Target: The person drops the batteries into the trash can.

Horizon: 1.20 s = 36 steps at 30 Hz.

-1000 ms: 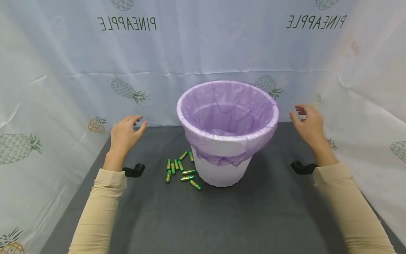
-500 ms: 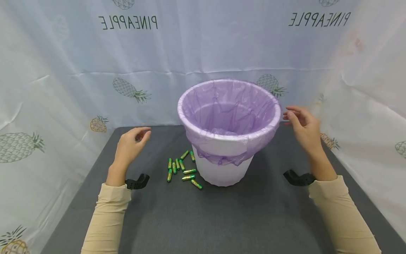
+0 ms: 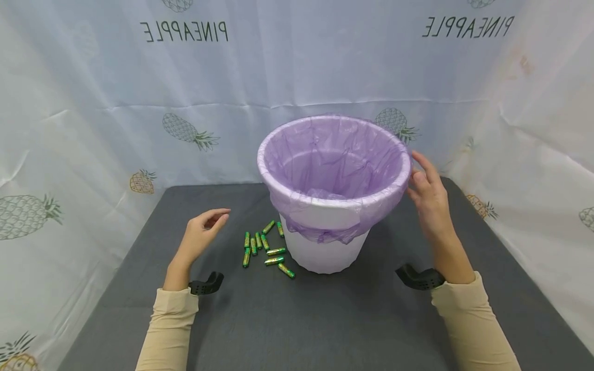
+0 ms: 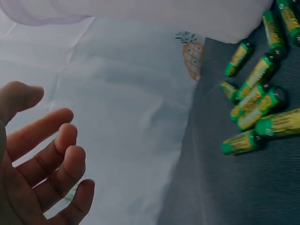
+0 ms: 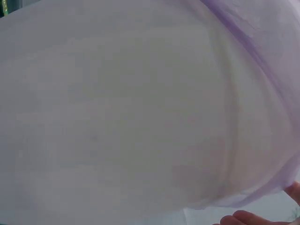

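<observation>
A white trash bin (image 3: 325,257) stands on the dark table, lined with a purple plastic bag (image 3: 320,172) folded over its rim. Beside its right rim is my right hand (image 3: 431,208), fingers extended along the bag's outer side; the right wrist view shows only fingertips (image 5: 246,219) by the bag's edge, and firm contact cannot be made out. Left of the bin lie several green-and-yellow batteries (image 3: 276,252), loosely grouped. My left hand (image 3: 200,234) hovers to the left of them, fingers loosely bent, holding nothing; in the left wrist view the batteries (image 4: 255,77) are apart from it.
White curtains (image 3: 297,67) printed with pineapples hang behind and on both sides. Dark cloth (image 3: 297,324) covers the table in front of the bin. A black wrist mount (image 3: 207,284) sits on my left wrist, another black mount (image 3: 419,278) on my right.
My right hand has moved left to the bin's right rim. The left hand has come down and right, nearer the batteries. Bin and batteries stay in place.
</observation>
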Available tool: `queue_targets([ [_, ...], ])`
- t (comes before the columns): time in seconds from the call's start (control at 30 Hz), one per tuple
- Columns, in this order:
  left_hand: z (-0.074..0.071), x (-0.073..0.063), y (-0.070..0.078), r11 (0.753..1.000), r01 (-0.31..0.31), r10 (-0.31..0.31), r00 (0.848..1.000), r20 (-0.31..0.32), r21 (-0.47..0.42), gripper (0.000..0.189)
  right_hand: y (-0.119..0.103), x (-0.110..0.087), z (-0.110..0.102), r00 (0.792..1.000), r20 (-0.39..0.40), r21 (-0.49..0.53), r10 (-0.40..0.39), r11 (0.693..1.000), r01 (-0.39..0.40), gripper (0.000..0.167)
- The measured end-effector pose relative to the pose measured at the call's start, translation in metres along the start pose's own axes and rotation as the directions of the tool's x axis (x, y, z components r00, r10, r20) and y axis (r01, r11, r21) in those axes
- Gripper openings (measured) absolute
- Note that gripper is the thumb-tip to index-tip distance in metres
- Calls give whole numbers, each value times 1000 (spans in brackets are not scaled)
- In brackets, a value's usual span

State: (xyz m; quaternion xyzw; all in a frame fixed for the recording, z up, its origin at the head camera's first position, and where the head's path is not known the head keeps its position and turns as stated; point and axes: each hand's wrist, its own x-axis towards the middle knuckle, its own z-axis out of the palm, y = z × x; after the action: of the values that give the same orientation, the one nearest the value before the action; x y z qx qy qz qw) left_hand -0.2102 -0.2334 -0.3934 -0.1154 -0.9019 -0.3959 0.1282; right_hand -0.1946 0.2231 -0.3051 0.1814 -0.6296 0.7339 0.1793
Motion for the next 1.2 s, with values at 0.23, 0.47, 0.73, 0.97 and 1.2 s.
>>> queue_targets([
  [0.23, 18, -6, -23, 996, 8, 1, 994, 106, -85, 32, 6, 4, 12, 999, 23, 149, -45, 988, 41, 57],
  [0.47, 32, -7, -38, 990, 17, 15, 976, 217, -143, 35, 3, 10, 19, 1000, 3, 168, 2, 986, -2, 51],
  [0.73, 46, -5, -53, 992, 76, -43, 954, 296, -100, 38, 5, 13, 25, 1000, 11, 202, 25, 979, -27, 38],
  [0.97, 49, 0, -62, 990, 93, -55, 945, 324, -103, 42, 8, 13, 26, 999, 11, 181, 35, 983, -36, 38],
  [1.2, 47, 6, -62, 988, 101, -51, 923, 380, -114, 49, 10, 13, 23, 1000, -2, 150, 11, 989, -11, 41],
])
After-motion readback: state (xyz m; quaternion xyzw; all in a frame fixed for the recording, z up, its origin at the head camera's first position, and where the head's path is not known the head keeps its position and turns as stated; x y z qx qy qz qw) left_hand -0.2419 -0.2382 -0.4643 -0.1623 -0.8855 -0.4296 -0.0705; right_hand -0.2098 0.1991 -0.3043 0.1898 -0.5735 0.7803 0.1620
